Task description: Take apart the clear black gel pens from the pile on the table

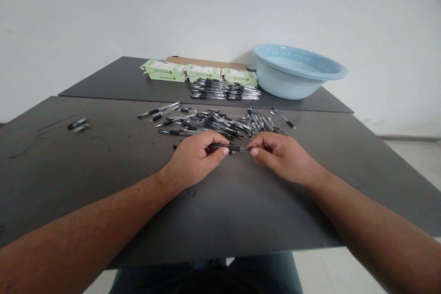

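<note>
My left hand [196, 158] and my right hand [280, 155] meet above the dark table [103, 165], both pinched on one black pen [236, 148] held level between them. The left fingers grip its left end, the right fingers its right end. Just beyond the hands lies a loose heap of black and clear pens and pen parts [220, 121].
A tidy stack of pens [223, 90] lies farther back, in front of three green and white boxes [200, 72]. A pale blue basin [298, 71] stands at the back right. Two small pen pieces [78, 124] lie at the left. A second table top [113, 80] adjoins behind.
</note>
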`<state>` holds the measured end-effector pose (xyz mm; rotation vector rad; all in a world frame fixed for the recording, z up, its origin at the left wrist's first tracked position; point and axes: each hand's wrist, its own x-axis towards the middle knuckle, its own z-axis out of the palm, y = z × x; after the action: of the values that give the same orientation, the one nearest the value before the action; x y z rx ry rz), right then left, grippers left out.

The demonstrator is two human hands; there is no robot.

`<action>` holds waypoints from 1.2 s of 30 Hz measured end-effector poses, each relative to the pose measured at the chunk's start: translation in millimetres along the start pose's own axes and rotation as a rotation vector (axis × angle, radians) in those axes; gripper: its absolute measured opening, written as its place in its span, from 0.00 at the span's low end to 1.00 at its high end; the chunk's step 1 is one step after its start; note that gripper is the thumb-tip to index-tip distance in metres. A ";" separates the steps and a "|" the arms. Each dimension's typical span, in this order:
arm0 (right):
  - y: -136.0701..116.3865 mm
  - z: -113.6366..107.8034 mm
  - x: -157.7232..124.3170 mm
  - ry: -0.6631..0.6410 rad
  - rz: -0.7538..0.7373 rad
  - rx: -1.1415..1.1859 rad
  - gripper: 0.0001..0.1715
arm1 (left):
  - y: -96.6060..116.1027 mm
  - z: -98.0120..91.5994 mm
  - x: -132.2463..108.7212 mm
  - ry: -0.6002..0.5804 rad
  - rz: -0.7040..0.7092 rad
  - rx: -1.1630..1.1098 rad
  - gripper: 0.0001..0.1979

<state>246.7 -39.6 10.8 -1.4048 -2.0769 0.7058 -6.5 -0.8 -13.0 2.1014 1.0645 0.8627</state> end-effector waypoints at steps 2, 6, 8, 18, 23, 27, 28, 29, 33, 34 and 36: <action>-0.1 0.7 -0.6 -0.039 0.021 0.018 0.11 | 0.4 -0.1 0.2 -0.001 0.010 -0.007 0.10; -2.0 2.3 0.3 -0.093 -0.005 0.020 0.12 | -0.5 0.3 -0.4 -0.029 0.020 -0.042 0.10; -3.9 0.3 0.4 -0.147 -0.040 -0.043 0.11 | -2.8 1.5 -0.9 -0.046 0.014 -0.091 0.11; 4.5 -53.8 57.5 0.264 -0.057 -0.510 0.14 | -16.9 9.9 1.1 0.040 0.011 -0.231 0.15; 32.4 -55.5 149.5 0.189 -0.003 -0.733 0.18 | -10.2 5.7 -0.8 0.039 0.031 -0.188 0.13; 45.7 -32.6 213.8 0.167 0.019 -0.777 0.19 | -6.6 2.4 -1.1 0.075 0.068 -0.142 0.12; 46.9 -25.2 227.0 0.160 0.026 -0.787 0.19 | -6.3 1.9 -1.2 0.080 0.080 -0.136 0.12; 47.4 -17.6 239.1 0.152 0.031 -0.796 0.20 | -6.3 1.4 -1.3 0.082 0.091 -0.132 0.12; 45.9 9.3 275.4 0.125 0.041 -0.830 0.25 | -7.0 0.9 -1.9 0.096 0.121 -0.121 0.12; 45.3 14.2 281.2 0.118 0.046 -0.838 0.26 | -7.1 0.8 -2.1 0.101 0.125 -0.119 0.12; 44.3 20.8 288.7 0.104 0.057 -0.853 0.29 | -6.7 0.5 -2.5 0.107 0.133 -0.118 0.12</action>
<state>169.9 242.9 5.0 -1.8690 -2.3610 -0.3011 -10.2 0.2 -19.1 2.0647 0.9111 1.0866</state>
